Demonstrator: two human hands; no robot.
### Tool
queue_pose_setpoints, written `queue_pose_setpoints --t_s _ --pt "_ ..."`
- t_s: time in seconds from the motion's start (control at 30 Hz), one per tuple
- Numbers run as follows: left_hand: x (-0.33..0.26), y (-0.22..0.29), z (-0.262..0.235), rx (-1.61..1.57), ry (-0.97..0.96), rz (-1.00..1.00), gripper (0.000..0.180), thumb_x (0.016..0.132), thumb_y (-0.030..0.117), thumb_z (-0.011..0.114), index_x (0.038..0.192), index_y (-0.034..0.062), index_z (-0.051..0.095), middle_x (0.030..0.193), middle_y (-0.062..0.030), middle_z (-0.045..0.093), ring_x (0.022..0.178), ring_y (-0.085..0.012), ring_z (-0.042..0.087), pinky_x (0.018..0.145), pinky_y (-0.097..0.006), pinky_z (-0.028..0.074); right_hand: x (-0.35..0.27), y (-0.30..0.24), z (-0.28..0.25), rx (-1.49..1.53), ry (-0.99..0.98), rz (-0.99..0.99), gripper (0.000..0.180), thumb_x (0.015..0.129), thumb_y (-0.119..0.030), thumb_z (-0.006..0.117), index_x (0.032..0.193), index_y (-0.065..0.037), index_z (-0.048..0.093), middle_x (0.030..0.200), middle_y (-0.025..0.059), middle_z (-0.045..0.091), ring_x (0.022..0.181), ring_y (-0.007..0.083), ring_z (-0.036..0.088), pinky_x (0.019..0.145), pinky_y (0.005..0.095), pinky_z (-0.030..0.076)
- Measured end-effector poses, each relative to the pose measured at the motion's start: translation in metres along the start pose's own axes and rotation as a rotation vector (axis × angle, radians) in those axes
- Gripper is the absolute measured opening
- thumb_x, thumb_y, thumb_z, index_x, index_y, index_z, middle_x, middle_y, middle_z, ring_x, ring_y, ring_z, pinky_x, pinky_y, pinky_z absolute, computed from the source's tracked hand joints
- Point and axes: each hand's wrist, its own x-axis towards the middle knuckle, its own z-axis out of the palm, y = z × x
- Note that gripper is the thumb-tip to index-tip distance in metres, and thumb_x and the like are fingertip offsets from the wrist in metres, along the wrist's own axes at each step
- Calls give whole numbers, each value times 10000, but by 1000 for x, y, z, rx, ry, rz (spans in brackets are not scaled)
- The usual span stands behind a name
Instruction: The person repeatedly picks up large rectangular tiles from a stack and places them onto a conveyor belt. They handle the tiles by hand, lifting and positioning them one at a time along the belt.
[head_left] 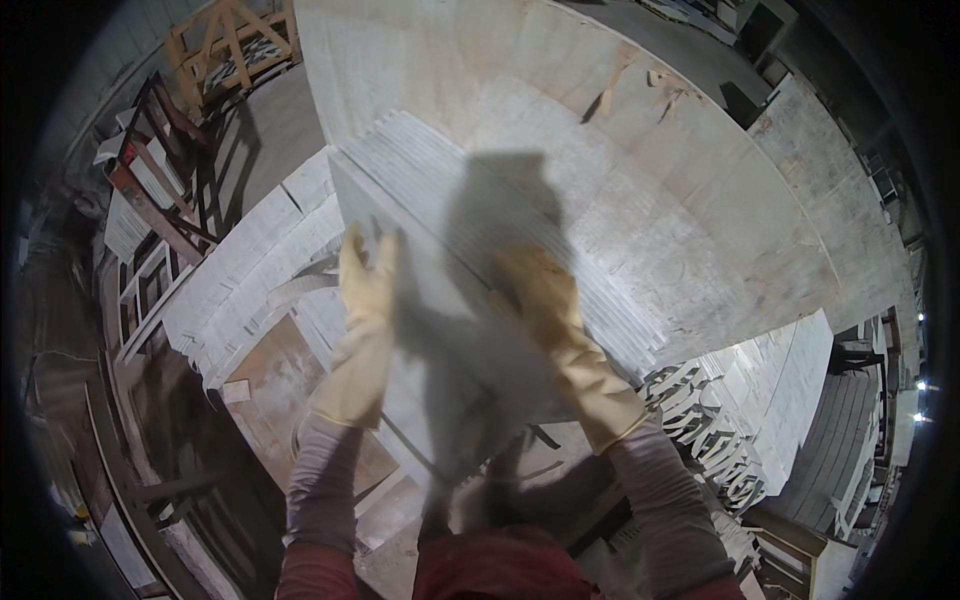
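Observation:
Both my hands wear pale yellow rubber gloves. A flat grey-white stone slab stands tilted in front of me, against a row of similar thin stone slabs whose edges show as parallel ridges. My left hand is at the slab's left side, thumb and fingers spread apart; whether it touches the stone is not clear. My right hand bends over the slab's upper right edge, fingers curled round it and partly in shadow. My shadow falls across the stone.
A large pale stone sheet rises behind the row. Stacked pale strips lie at the left, near a brown board. Many thin offcuts pile up at the right. A wooden crate stands far left, beside rusty metal frames.

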Motion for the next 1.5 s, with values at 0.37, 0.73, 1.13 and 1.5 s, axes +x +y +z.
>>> queue_pose_setpoints --t_s 0.37,0.73,1.13,1.5 --pt "151 -21 28 300 -54 -80 955 825 462 854 1570 64 409 1538 -266 505 1431 -384 492 1161 -410 423 4 8 6 -108 -13 -21 497 894 -256 703 1339 -47 634 1373 178 620 1314 390 537 1069 483 483" --pt "251 -59 12 82 -239 14 1104 745 376 949 1611 67 339 1509 -255 516 1394 -357 509 1120 -441 439 4 12 6 -80 -83 -18 600 893 -316 721 1407 -40 582 1392 131 577 1287 335 528 1072 481 458" --pt "236 -31 5 -180 -304 -136 721 704 178 931 1316 137 551 1005 -4 641 863 -146 587 797 -337 456 9 9 5 -133 -50 -53 630 732 -180 837 1307 -10 641 1280 108 627 1170 289 601 950 396 583" --pt "264 -52 3 21 -310 -100 691 720 300 939 1269 82 579 1123 -71 693 983 -199 668 822 -404 532 9 6 -9 -119 -63 -50 590 799 -214 824 1320 -3 645 1338 176 634 1239 369 585 1022 444 541"
